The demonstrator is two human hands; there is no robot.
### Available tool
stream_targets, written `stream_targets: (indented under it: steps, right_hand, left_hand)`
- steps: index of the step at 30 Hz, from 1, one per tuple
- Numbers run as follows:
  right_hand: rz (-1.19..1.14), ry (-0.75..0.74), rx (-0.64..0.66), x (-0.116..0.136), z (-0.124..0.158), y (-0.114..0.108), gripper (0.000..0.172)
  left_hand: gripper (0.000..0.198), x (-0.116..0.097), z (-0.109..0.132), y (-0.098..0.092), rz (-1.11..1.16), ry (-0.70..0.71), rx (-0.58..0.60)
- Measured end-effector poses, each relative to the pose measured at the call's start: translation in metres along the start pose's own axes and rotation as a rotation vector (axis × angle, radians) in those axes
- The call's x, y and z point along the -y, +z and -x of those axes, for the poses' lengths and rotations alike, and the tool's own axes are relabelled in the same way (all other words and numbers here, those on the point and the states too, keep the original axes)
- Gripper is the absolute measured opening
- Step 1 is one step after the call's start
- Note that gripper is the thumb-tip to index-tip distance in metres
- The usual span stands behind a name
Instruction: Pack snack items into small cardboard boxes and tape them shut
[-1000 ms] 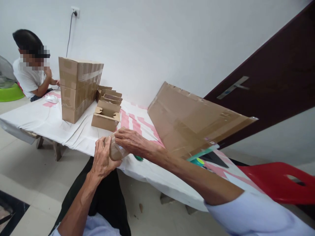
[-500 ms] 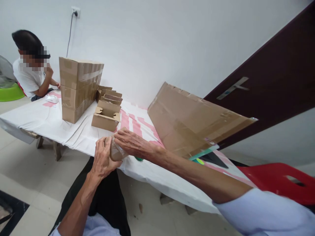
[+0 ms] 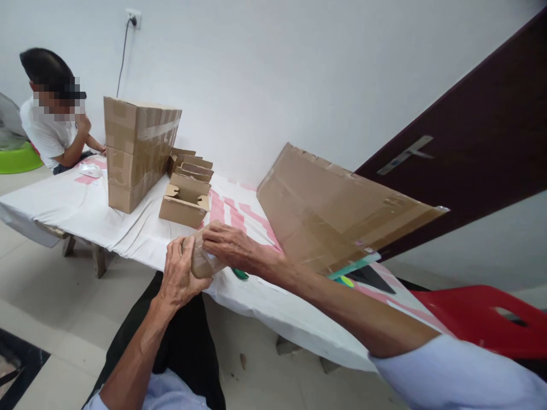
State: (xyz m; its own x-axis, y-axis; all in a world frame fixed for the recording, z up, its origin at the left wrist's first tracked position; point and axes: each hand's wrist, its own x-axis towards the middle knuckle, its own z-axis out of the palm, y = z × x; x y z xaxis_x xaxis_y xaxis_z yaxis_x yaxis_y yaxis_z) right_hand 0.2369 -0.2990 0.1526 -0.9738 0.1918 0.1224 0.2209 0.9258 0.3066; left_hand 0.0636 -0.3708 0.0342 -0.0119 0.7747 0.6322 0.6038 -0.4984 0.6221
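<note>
A small brown cardboard box point(image 3: 204, 263) is held up over the near edge of the table. My left hand point(image 3: 182, 270) grips its left side, the thumb along the bottom and the fingers bent over the upper left corner. Across the box's upper right side lies my right hand point(image 3: 231, 246), its fingers curled and pressed against the cardboard; whether something thin is pinched in them is hidden. Just beyond the hands stands an open small box point(image 3: 183, 213) with its flaps up. A dark green object point(image 3: 240, 274) lies beside my right wrist, partly covered.
Taped brown boxes point(image 3: 141, 148) are stacked at the left, with more opened boxes point(image 3: 194, 169) behind the small one. A large cardboard panel point(image 3: 325, 210) leans at the right. A red chair point(image 3: 482, 313) is at far right; another person point(image 3: 55, 114) sits at far left.
My right hand has shifted slightly right along the box, and more of the box's face shows. My left hand keeps its grip. More of the green object is visible.
</note>
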Motion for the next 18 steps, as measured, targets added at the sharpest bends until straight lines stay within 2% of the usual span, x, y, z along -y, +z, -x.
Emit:
stream_targets:
  steps: [8, 18]
  right_hand:
    - [-0.049, -0.007, 0.046, 0.000, -0.003, -0.006, 0.022]
    - [0.093, -0.044, 0.029, 0.000, -0.001, 0.006, 0.017]
  left_hand:
    - [0.101, 0.000, 0.000, 0.000, 0.010, 0.009, -0.003]
    - [0.100, -0.001, 0.000, -0.002, 0.022, 0.008, 0.002]
